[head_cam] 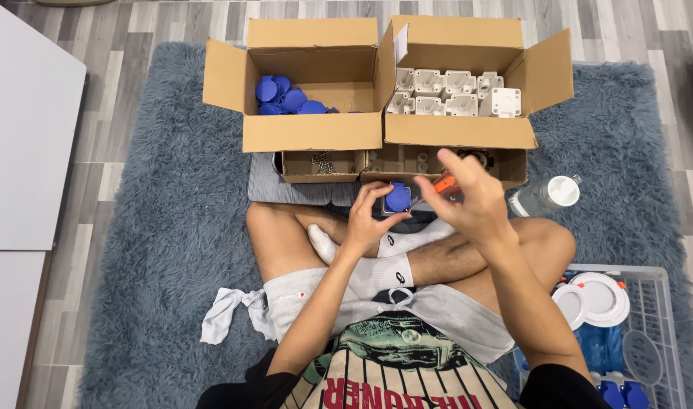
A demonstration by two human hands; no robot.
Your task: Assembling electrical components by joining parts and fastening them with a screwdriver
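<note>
Two open brown cartons (pixel 316 132) (pixel 460 132) side by side on rug; small tray-boxes (pixel 321 165) in front.

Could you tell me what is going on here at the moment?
A person sits cross-legged on a grey rug. The left hand holds a blue cap; the right hand holds an orange-handled tool beside it. Ahead stand two open boxes: one with blue caps, the other with white parts.

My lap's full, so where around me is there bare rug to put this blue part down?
Free: rug left of your knee, below the left box; rug right of the right box, above the basket. Crowded: between your hands and the boxes, around the bottle.
</note>
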